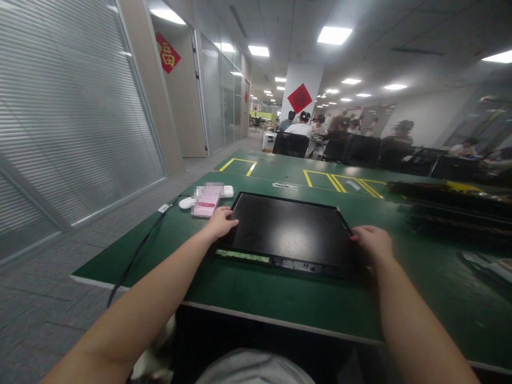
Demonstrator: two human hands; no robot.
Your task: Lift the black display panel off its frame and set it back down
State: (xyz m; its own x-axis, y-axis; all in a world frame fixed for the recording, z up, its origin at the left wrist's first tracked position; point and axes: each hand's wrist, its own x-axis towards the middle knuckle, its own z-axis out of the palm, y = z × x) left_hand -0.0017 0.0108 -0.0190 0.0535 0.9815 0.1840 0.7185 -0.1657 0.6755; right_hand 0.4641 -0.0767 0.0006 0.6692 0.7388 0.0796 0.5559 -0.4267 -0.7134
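A flat black panel (290,229) lies on a green table (280,290), close to the near edge and square to the person. The left hand (220,223) rests on the panel's left edge, fingers curled over its far left part, and the right hand (372,241) grips the right edge near the front corner, so the two hands sit well apart, one on each side of the panel. Along the panel's near edge a thin green strip (242,256) shows beside a dark row of small parts. Just beyond the left hand a phone (206,201) with a pink screen lies on the table, touching a white device (187,202) whose black cable (136,253) trails off the table's left side. Yellow lines (336,181) mark boxes farther back. Dark trays (452,208) are stacked at the right. Behind the table stand black chairs (290,144), and people (302,124) sit at tables deep in the room.
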